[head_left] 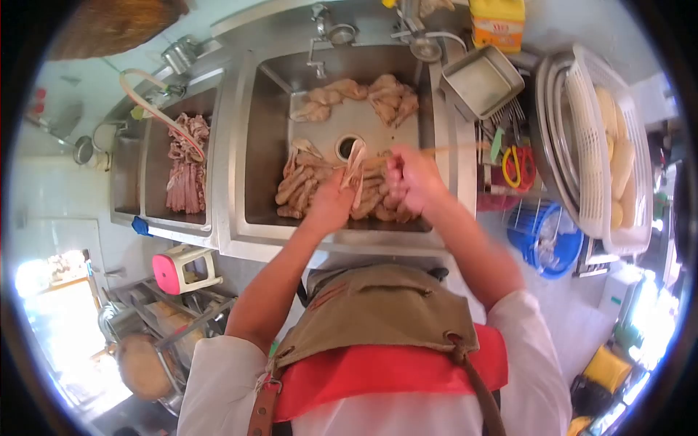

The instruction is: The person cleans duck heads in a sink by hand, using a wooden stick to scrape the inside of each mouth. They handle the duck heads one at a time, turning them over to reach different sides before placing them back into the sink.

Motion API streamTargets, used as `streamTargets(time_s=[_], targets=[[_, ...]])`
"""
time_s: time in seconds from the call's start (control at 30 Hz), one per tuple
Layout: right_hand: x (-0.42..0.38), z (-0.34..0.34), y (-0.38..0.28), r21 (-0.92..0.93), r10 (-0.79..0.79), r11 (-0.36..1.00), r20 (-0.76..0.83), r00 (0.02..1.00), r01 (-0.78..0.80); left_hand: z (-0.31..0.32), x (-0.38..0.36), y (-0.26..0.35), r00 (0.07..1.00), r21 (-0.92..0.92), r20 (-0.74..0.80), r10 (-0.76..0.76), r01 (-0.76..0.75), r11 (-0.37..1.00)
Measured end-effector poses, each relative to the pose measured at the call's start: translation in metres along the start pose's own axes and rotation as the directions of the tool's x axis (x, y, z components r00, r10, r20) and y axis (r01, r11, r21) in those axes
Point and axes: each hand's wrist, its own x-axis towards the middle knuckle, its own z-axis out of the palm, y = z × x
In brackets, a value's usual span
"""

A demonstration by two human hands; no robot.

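My left hand (333, 200) is closed around a raw poultry piece (354, 166), held upright near the drain of the steel sink (265, 109). Just to its right, my right hand (416, 178) has its fingers curled in a fist. A thin brown stick (462, 148) runs out of this fist toward the sink's right rim, its other end by the poultry piece. Below both hands lies a heap of raw poultry pieces (297, 190) along the sink's near side. More poultry pieces (393, 99) rest at the far side, in two groups.
A left-hand basin holds cut raw meat (187, 163) under a hose (138, 89). Right of the sink stand a metal pan (483, 81), scissors (512, 167) and a white basket (632, 236). A blue bucket (563, 265) and pink-topped stool (166, 274) are lower down.
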Motion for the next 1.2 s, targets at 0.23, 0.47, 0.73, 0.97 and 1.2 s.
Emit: streamTargets(time_s=[0.23, 0.47, 0.73, 0.97, 1.2], targets=[[-0.025, 0.006, 0.046, -0.644, -0.614, -0.203, 0.670, 0.416, 0.738, -0.010, 0.014, 0.000, 0.911, -0.711, 0.185, -0.368, 0.383, 0.590], [-0.019, 0.002, 0.049, -0.710, -0.500, -0.369, 0.696, 0.516, 0.599, -0.009, 0.016, 0.005, 0.919, -0.714, 0.292, -0.265, 0.394, 0.579], [-0.020, 0.002, 0.052, -0.622, -0.518, -0.333, 0.749, 0.413, 0.709, -0.010, 0.005, -0.005, 0.900, -0.661, 0.339, -0.274, 0.435, 0.612], [-0.013, 0.003, 0.053, -0.663, -0.523, -0.297, 0.715, 0.464, 0.687, -0.018, 0.012, -0.020, 0.908, -0.615, 0.320, -0.272, 0.417, 0.669], [-0.007, -0.003, 0.051, -0.648, -0.546, -0.348, 0.728, 0.415, 0.677, -0.030, 0.011, -0.009, 0.897, -0.579, 0.307, -0.318, 0.441, 0.685]])
